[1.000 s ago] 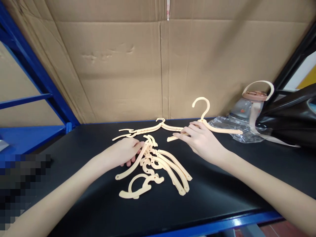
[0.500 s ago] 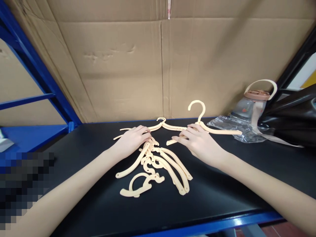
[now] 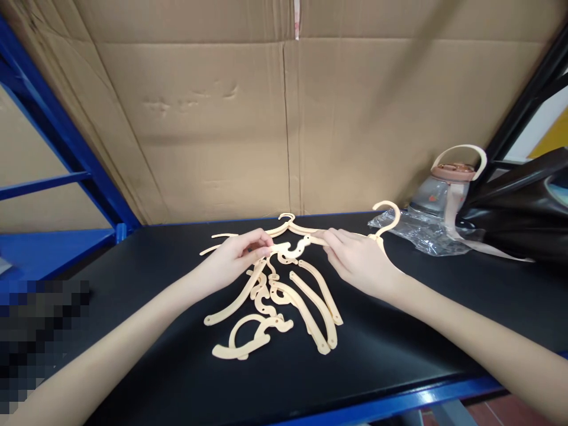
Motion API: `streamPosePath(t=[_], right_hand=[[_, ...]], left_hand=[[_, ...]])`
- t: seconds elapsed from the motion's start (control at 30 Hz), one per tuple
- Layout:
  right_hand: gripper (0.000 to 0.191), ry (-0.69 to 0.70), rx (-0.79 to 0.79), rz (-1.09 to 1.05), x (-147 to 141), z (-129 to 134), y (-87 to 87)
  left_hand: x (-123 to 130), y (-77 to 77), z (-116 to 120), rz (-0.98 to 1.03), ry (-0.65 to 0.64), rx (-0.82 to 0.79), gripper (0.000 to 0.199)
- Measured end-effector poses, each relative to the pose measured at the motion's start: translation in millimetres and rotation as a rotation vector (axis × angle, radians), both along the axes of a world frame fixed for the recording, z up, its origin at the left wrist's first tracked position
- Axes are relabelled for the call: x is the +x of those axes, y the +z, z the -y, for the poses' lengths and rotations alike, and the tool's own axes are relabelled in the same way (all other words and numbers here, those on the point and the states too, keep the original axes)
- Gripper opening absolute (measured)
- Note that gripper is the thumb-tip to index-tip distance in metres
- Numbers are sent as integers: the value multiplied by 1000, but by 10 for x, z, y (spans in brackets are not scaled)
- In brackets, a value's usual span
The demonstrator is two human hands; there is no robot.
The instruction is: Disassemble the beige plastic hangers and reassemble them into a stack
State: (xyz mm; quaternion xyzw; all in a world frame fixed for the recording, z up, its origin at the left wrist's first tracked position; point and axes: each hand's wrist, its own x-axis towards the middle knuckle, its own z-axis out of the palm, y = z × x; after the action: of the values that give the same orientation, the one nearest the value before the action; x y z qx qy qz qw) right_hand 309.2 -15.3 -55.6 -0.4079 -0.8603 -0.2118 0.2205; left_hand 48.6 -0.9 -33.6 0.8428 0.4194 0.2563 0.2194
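My left hand (image 3: 242,254) is closed, thumb and fingers pinching a cream curved hanger piece (image 3: 279,248). The piece's wavy end points right, toward my other hand. My right hand (image 3: 355,257) is closed around a cream clothes hanger (image 3: 390,220), whose hook shows behind the hand. A short arm end of this hanger (image 3: 316,241) pokes out left of my right fingertips, close to the wavy piece; whether they touch I cannot tell. Under my hands lies a pile of loose hanger pieces (image 3: 304,302), with curved arms and wavy joints.
Another cream hanger (image 3: 290,226) lies at the back of the black tabletop (image 3: 377,355). At the right are a clear plastic bag (image 3: 426,236), a bottle with a strap (image 3: 444,189) and a black bag (image 3: 523,207). A cardboard wall (image 3: 199,130) stands behind; blue frame posts (image 3: 84,154) rise at left.
My left hand has lifted a curved piece from the pile and holds it up. The hanger in my right hand has turned, its hook moving right and down.
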Motion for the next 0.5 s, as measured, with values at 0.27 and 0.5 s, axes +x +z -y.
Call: streamPosePath(t=[0.27, 0.5], right_hand=[[28, 67, -130, -177, -54, 105, 68], [18, 186, -278, -317, -89, 126, 20]], left_hand=[[143, 21, 179, -11, -1, -27, 21], [179, 24, 228, -57, -11, -28, 20]])
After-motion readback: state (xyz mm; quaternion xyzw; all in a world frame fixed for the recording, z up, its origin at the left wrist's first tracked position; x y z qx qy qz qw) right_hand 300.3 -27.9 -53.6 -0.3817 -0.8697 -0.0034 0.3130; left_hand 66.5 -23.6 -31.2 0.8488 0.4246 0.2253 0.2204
